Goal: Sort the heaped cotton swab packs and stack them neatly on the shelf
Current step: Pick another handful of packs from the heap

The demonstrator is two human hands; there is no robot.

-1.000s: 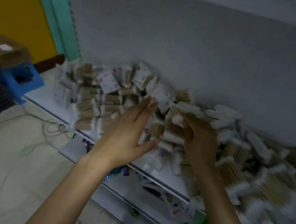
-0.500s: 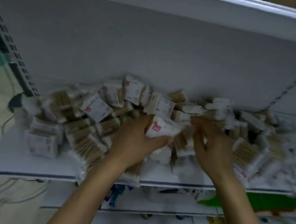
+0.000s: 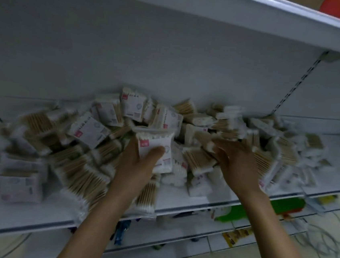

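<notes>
1. Head view, left hand (image 3: 138, 165): thumb and fingers are closed around 1 pack (image 3: 155, 148), lifted just above the heap (image 3: 92, 141). Its long axis runs up, away from the wrist.
2. Head view, right hand (image 3: 237, 167): its fingers curl down into the heap just right of that pack. Blur hides whether they pinch anything.
3. Bare shelf (image 3: 178, 197) lies below the fingers, toward the wrists; I judge the left hand is nearer for placing.
</notes>
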